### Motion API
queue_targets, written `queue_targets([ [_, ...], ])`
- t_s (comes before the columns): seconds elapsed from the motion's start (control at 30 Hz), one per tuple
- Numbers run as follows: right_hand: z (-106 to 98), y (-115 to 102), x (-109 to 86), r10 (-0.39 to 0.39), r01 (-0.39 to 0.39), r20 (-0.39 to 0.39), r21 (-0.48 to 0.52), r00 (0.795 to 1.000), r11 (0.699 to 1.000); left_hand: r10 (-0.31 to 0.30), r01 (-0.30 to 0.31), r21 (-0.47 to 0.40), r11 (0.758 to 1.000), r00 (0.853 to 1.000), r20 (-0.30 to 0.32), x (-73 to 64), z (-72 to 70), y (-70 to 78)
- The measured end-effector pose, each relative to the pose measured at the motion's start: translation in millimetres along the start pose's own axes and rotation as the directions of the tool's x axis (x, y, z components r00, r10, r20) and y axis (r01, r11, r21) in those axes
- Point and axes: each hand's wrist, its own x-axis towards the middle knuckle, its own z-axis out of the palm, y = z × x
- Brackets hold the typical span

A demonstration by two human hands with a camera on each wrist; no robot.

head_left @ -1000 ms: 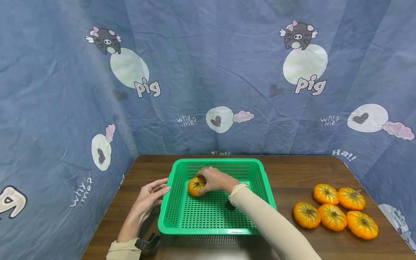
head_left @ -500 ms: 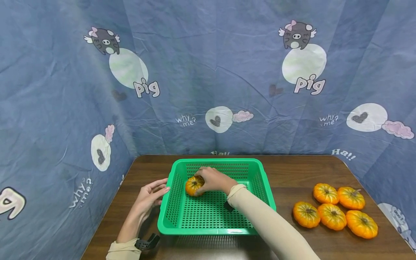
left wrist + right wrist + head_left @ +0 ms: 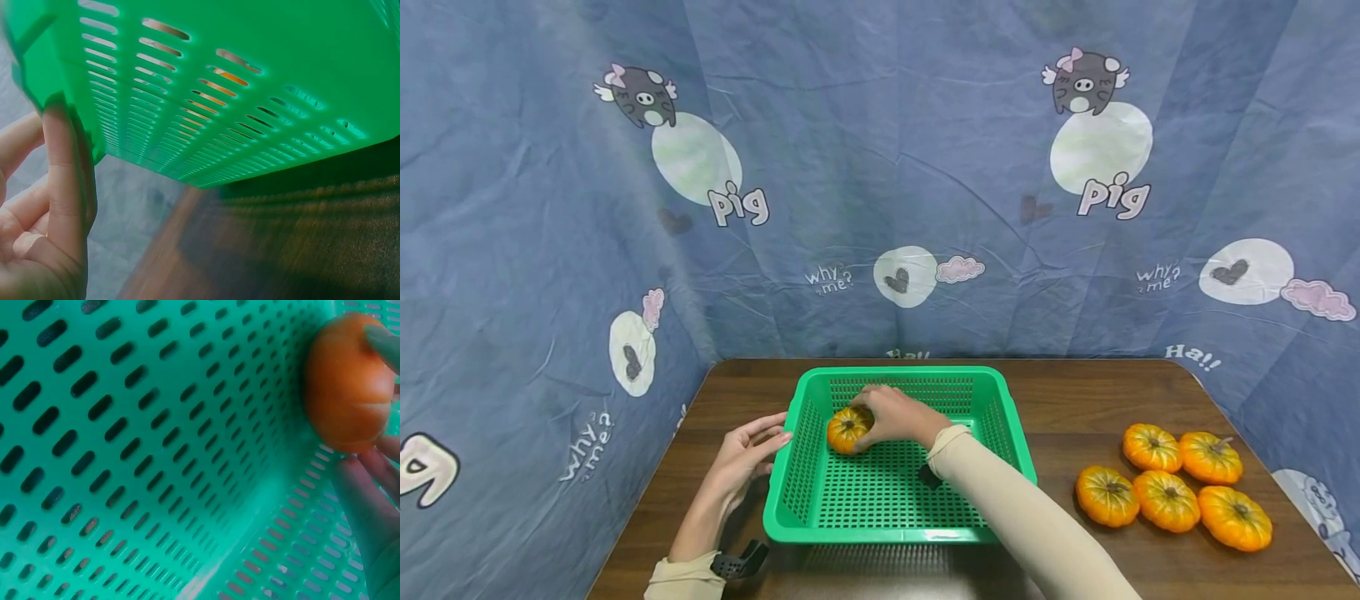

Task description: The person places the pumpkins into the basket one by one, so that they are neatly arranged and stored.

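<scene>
In the head view, my right hand [image 3: 895, 414] reaches into a green plastic basket [image 3: 902, 534] and grips a small orange pumpkin [image 3: 846, 432] near its left wall. Thumb and fingers lie on opposite sides of the pumpkin. The right wrist view shows the same pumpkin [image 3: 347, 387] low by the slotted wall, with fingers [image 3: 359, 500] at its edge. My left hand [image 3: 741, 462] is outside the basket, its fairly straight fingers and thumb touching the left rim. Close up in the left wrist view, a fingertip meets the underside of the basket's rim, beside the slotted wall [image 3: 206, 140].
Several more small orange pumpkins [image 3: 1168, 501] lie grouped on the right part of the brown wooden table [image 3: 1075, 400]. A blue patterned cloth [image 3: 865, 167] hangs behind the table and along its sides. A black strap [image 3: 740, 560] is on the left wrist.
My right hand has shifted the pumpkin slightly left inside the basket, then stayed nearly still. The left hand and the other pumpkins have kept their places.
</scene>
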Motion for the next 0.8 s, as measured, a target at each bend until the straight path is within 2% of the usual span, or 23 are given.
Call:
queue_targets([
  [0.4, -19, 5, -11.4, 0.018, -0.018, -0.001, 0.068, 1.0, 0.998, -0.001, 0.001, 0.002, 1.0, 1.0, -0.005, -0.2, -0.6, 0.6],
  [0.63, -34, 10, -26.5, 0.02, -0.019, -0.006, 0.144, 1.0, 0.989, -0.003, 0.003, 0.005, 1.0, 1.0, 0.005, 0.5, -0.8, 0.3],
  [0.8, -47, 17, -39.0, -0.001, 0.007, -0.04, 0.155, 0.999, 0.988, 0.005, -0.005, -0.007, 1.0, 1.0, 0.012, 1.0, -1.4, 0.1],
])
